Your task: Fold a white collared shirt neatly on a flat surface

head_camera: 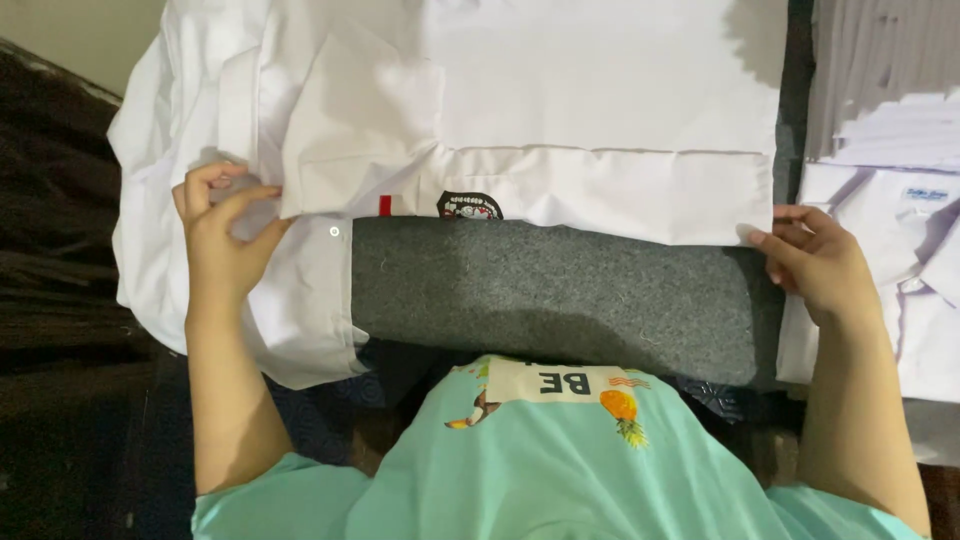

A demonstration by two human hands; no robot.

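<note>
A white shirt (pixel 560 90) lies spread over a grey felt-covered board (pixel 540 290), its near side folded over with a small round badge and a red tab at the fold's edge. My left hand (pixel 222 235) pinches the folded cloth at its left corner. My right hand (pixel 815 265) grips the right corner of the same folded edge. Part of the shirt hangs off the board at the left.
A stack of folded white shirts (pixel 890 200) sits to the right of the board. Dark patterned fabric (pixel 60 250) covers the surface at the left. My mint-green printed top (pixel 560 460) fills the bottom of the view.
</note>
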